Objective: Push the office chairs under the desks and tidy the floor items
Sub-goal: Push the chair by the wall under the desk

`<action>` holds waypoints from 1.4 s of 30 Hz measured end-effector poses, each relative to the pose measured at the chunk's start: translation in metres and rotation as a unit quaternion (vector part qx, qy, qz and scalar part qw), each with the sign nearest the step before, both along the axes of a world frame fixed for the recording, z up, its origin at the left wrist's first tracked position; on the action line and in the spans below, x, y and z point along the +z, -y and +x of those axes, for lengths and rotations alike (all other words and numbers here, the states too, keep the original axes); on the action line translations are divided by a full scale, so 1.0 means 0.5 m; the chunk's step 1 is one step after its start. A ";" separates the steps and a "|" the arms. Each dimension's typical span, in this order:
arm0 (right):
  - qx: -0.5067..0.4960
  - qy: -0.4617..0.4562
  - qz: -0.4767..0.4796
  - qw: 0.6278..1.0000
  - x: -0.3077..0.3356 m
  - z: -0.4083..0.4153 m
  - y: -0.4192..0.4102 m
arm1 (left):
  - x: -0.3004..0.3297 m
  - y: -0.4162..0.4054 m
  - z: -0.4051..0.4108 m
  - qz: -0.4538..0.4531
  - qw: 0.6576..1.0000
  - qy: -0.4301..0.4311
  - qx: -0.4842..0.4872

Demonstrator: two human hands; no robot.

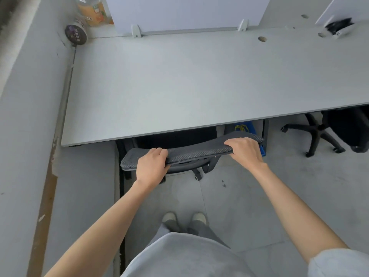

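I hold the top edge of the chair backrest with both hands: my left hand curls over it near its left end, my right hand grips it near the right end. The chair sits at the near edge of the desk, its seat mostly tucked beneath. A second chair stands under the desk's right side. A cup and a bottle stand at the far left corner.
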State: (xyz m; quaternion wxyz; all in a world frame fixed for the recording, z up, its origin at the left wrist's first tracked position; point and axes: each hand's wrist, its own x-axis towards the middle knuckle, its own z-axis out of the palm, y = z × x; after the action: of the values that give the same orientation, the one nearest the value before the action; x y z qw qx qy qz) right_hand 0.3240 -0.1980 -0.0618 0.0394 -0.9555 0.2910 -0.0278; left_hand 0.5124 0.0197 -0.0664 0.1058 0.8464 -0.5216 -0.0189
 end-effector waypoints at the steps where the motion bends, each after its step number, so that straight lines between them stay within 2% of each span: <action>1: 0.005 0.001 -0.005 1.000 -0.001 -0.011 0.005 | 0.000 -0.003 -0.008 0.002 1.000 0.004 0.001; 11: 0.065 0.008 0.005 0.998 -0.009 -0.109 0.017 | -0.008 -0.032 -0.149 0.019 0.997 0.044 0.058; 16: 0.042 -0.036 -0.005 0.998 -0.020 -0.130 -0.028 | -0.006 -0.063 -0.161 0.008 0.996 0.027 0.085; 26: 0.023 -0.010 -0.017 1.000 -0.009 -0.146 -0.068 | 0.006 -0.060 -0.142 -0.002 0.995 0.024 0.097; 34: 0.015 -0.031 -0.039 0.999 -0.009 -0.178 -0.104 | -0.005 -0.083 -0.145 0.005 0.997 0.033 0.067; 42: 0.000 0.015 -0.030 0.999 -0.013 -0.200 -0.217 | 0.002 -0.119 -0.092 -0.016 0.999 0.036 -0.001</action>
State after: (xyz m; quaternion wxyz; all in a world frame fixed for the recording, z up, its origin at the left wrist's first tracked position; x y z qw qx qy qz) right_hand 0.2243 -0.0893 -0.0681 0.0148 -0.9556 0.2898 -0.0506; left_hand 0.4664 0.0793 -0.0654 0.1009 0.8443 -0.5260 0.0200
